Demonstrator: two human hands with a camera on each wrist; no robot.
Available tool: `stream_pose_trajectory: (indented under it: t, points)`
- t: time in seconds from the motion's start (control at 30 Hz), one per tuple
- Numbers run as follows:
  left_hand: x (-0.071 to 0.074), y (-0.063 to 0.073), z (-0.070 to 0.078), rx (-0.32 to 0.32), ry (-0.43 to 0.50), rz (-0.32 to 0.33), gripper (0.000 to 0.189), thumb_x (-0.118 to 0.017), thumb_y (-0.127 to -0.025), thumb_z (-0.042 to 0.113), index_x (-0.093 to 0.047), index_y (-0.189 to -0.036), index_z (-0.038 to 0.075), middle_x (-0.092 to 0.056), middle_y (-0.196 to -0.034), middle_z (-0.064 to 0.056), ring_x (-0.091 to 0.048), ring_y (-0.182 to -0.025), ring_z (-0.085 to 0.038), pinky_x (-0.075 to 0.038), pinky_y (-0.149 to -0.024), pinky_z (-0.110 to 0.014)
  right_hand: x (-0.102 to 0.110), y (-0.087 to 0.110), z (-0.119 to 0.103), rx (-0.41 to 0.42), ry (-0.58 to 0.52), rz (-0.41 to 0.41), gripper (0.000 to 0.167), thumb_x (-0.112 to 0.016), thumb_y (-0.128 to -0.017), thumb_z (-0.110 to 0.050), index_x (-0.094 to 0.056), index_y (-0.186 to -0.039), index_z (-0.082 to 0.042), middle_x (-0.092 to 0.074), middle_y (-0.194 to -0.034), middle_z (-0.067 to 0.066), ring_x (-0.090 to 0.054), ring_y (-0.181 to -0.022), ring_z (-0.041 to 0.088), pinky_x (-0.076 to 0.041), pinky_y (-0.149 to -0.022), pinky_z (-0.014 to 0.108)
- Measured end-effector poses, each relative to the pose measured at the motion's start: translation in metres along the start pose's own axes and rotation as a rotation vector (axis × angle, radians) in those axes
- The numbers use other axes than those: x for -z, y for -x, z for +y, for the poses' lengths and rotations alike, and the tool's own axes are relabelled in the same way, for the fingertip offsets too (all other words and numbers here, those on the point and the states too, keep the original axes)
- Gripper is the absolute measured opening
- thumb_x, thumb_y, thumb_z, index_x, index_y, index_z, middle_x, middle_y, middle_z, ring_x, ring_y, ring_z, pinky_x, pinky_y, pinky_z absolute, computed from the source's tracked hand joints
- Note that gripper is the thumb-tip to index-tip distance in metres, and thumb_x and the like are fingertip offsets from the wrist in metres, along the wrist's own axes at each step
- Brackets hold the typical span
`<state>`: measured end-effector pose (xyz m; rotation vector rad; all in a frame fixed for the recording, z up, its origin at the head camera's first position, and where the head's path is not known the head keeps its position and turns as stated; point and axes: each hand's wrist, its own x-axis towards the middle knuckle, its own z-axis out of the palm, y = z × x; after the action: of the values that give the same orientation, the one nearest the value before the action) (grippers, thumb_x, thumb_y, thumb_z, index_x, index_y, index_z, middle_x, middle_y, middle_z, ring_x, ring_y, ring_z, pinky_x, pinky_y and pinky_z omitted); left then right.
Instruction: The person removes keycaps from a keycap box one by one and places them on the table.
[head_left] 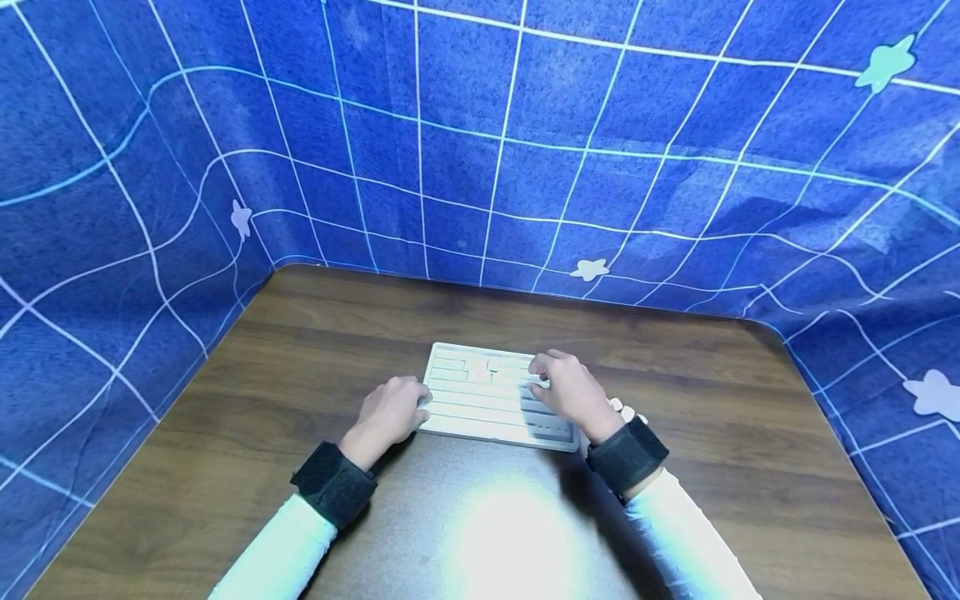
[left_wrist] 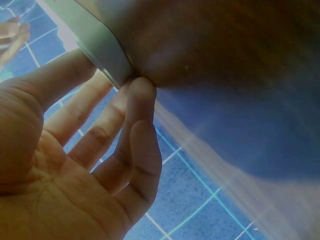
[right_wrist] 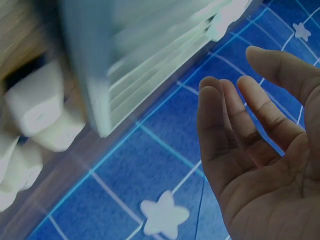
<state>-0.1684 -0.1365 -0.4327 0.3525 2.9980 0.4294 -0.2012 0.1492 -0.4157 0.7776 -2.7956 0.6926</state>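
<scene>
A white rectangular tray with long parallel ridges lies on the wooden table. My left hand holds its left end; in the left wrist view the thumb is on one face of the tray edge and the fingertips are against the other side. Over the tray's right part is my right hand, fingers loosely bent and thumb apart. Nothing lies between those fingers in the right wrist view. A few pale block-like pieces sit in the tray's upper rows.
Several small white blocks lie on the table just right of the tray, partly hidden by my right wrist in the head view. A blue curtain with grid lines and stars surrounds the table. Bright glare covers the table's front.
</scene>
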Motion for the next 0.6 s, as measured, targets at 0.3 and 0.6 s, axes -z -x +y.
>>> stream_pose_trajectory:
  t: [0.3, 0.6]
  points:
    - [-0.001, 0.000, 0.000, -0.006, 0.006, 0.015, 0.016, -0.079, -0.088, 0.012, -0.077, -0.105, 0.011, -0.072, -0.101, -0.007, -0.071, -0.091, -0.032, -0.058, -0.069, -0.045, -0.017, -0.021, -0.021, -0.011, -0.060, -0.018, 0.016, -0.080, -0.085, -0.003, -0.070, -0.097, 0.001, -0.069, -0.095, 0.016, -0.072, -0.088, 0.030, -0.060, -0.076, 0.043]
    - [-0.001, 0.000, 0.000, 0.005, 0.017, 0.007, 0.021, -0.079, -0.089, 0.014, -0.077, -0.110, 0.011, -0.072, -0.106, -0.008, -0.072, -0.096, -0.035, -0.059, -0.073, -0.048, -0.025, -0.036, -0.034, -0.056, -0.156, 0.003, 0.013, -0.081, -0.085, -0.003, -0.072, -0.094, 0.000, -0.071, -0.093, 0.015, -0.073, -0.085, 0.029, -0.061, -0.076, 0.041]
